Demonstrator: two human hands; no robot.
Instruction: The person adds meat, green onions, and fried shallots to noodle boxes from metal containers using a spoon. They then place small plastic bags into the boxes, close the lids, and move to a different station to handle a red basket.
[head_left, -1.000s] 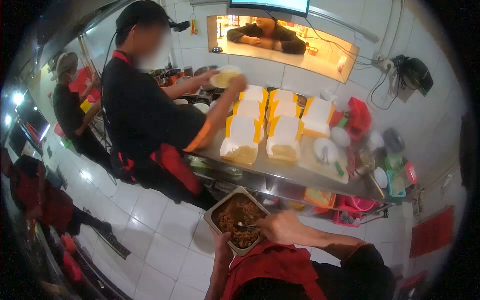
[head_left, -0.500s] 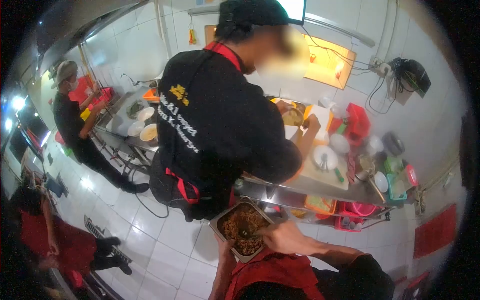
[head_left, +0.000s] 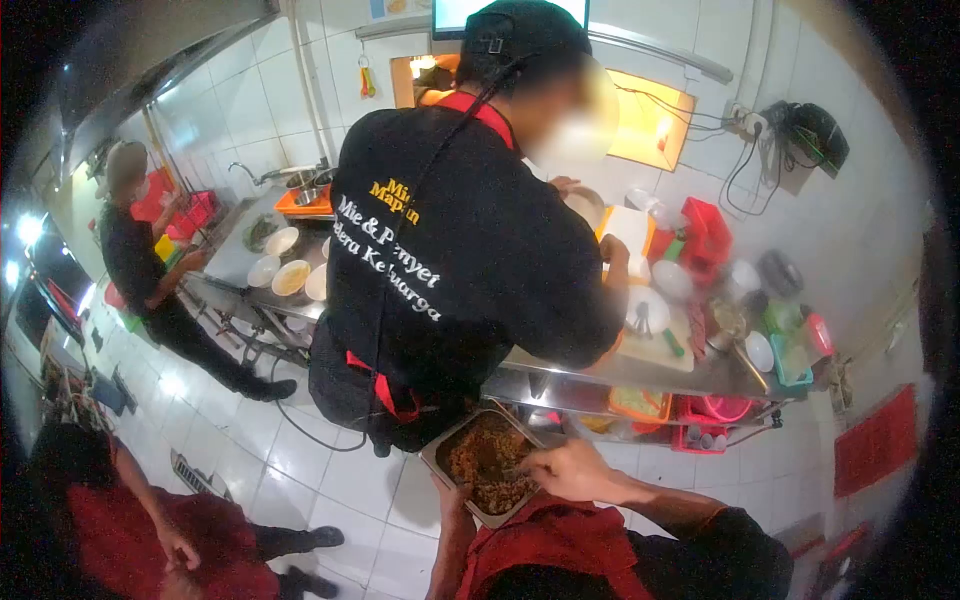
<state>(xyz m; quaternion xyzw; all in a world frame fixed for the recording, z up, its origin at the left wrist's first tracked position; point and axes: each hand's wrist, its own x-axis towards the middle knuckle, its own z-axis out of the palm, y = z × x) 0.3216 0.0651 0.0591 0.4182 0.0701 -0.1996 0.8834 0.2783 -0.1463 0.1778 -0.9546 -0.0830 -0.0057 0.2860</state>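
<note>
A square metal pan (head_left: pixel 434 462) is tilted in front of my red apron, with brown, crumbly food (head_left: pixel 486 450) inside it. My left hand (head_left: pixel 454 500) grips the pan's near left side, thumb over the rim. Over the right side of the pan, my right hand (head_left: pixel 568 471) is closed on what looks like a spoon; only a bit of metal shows by the fingertips, and the rest is hidden by the hand and the food.
A co-worker in a black shirt (head_left: pixel 440 260) stands right before me at a steel counter (head_left: pixel 735 378). Bowls (head_left: pixel 672 280), a cutting board (head_left: pixel 655 352) and red baskets (head_left: pixel 706 240) crowd it. Another person (head_left: pixel 140 230) works far left; a third, in a red apron (head_left: pixel 160 520), is lower left.
My view has shifted slightly. My right hand stays at the pan with its fingertips over the food. The co-worker ahead has shifted right, and the person lower left has come closer.
</note>
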